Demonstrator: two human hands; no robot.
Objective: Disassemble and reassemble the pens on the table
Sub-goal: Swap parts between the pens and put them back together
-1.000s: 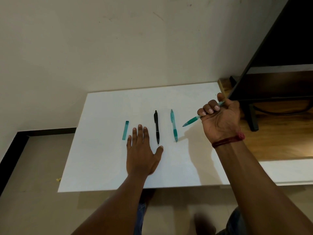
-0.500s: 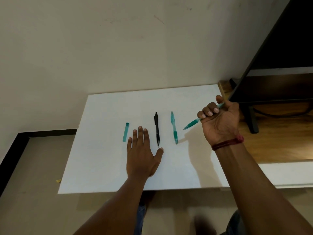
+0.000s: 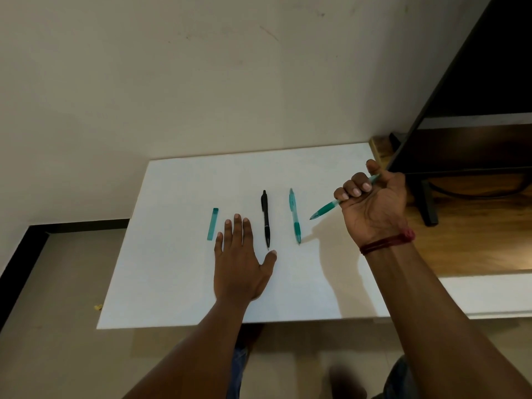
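Pen (image 3: 325, 210): clenched in right grip (image 3: 374, 203), centre right. Left grip (image 3: 239, 263) flat on table (image 3: 172, 283), released. Bring across; pinch tip, unscrew.

A cream wall (image 3: 172, 82) backs the white table (image 3: 172, 283), with beige floor (image 3: 57, 326) below and dark furniture (image 3: 475, 82) on a wooden top (image 3: 475, 240) at right.

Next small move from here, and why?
Probably lift the left hand off the table to pinch the free tip end of the held teal pen. The right hand fists its barrel, while the left lies flat and empty.
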